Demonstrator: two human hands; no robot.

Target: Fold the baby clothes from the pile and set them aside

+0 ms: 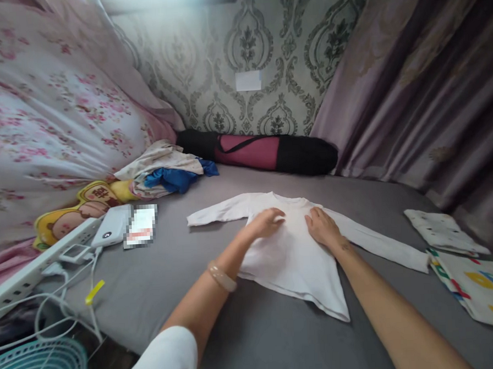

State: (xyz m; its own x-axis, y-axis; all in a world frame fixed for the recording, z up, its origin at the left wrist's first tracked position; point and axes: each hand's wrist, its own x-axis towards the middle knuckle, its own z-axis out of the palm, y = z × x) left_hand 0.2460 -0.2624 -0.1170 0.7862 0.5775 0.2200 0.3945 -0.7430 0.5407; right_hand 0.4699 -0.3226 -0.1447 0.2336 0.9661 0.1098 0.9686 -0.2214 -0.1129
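Note:
A white long-sleeved shirt (298, 270) lies spread on the grey bed sheet, collar away from me and both sleeves stretched out to the sides. Over the left side of its chest is my left hand (267, 223), fingers loosely curved with a gap to the thumb and nothing visible between them. My right hand (323, 226) rests on the upper right of the shirt near the shoulder, palm down with fingers extended. The hem is slightly wavy toward me.
Folded patterned cloths (445, 232) lie at the right edge. A long black and maroon bag (248, 151) stretches along the wall. Crumpled clothes (158, 164), a yellow cushion (66, 221), a power strip (36, 267) with cables, and a teal basket (41, 366) are at left.

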